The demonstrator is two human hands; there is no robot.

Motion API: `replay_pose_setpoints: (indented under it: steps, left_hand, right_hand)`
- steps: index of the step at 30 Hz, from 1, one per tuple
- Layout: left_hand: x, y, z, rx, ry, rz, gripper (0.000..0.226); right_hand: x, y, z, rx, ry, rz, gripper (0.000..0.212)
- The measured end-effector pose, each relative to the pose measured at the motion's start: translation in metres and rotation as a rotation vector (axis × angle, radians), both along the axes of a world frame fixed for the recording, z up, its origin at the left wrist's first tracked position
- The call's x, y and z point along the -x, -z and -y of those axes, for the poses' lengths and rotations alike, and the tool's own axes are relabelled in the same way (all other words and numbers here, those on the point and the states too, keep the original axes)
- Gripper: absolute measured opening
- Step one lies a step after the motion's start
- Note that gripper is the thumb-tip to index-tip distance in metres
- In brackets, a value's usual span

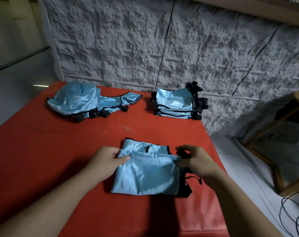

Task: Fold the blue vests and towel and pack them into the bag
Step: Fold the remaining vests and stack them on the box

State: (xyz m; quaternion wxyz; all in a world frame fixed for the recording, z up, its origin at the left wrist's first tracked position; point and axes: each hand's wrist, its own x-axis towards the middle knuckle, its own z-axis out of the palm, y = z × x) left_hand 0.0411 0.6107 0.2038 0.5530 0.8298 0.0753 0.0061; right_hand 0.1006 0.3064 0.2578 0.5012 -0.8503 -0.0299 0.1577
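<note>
A red tabletop (59, 151) carries everything. Far left lies a loose heap of unfolded blue vests (80, 101); far right, against the wall, a neat stack of folded vests (177, 104). Near the middle lies a half-folded blue vest (145, 175), between both hands. The left hand (106, 161) has its grip on the fold's upper left edge, thumb on top. The right hand (195, 161) pinches the fold's upper right corner, beside black straps (186, 185).
</note>
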Motion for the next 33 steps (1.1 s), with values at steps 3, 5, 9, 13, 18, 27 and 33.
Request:
replay_pose_setpoints:
  steps: [3,5,9,13,18,27,33]
  left_hand:
    - [-0.023,0.012,0.005,0.004,-0.075,0.001,0.034]
    - [-0.038,0.018,0.008,0.027,-0.116,-0.01,0.022]
    - [-0.065,0.027,0.006,0.002,-0.159,0.001,0.025]
    - [-0.083,0.032,0.001,-0.154,-0.129,0.029,0.029]
    - [-0.089,0.031,-0.001,-0.357,-0.187,0.033,0.02]
    - [-0.043,0.058,0.052,-1.045,0.35,0.286,0.084]
    - [-0.056,0.056,0.055,-0.998,0.233,-0.058,0.082]
  right_hand:
    - [-0.022,0.009,-0.007,-0.03,0.059,0.033,0.039]
    - [-0.034,0.013,-0.011,-0.015,0.104,0.058,0.036]
    - [-0.059,0.031,-0.023,0.1,0.17,0.172,0.028]
    - [-0.075,0.045,-0.035,0.24,0.23,0.217,0.022]
    - [-0.081,0.049,-0.042,0.552,0.342,0.16,0.056]
    - [0.018,0.066,-0.106,0.564,-0.103,0.683,0.055]
    - [0.042,0.109,-0.08,0.866,-0.078,0.521,0.077]
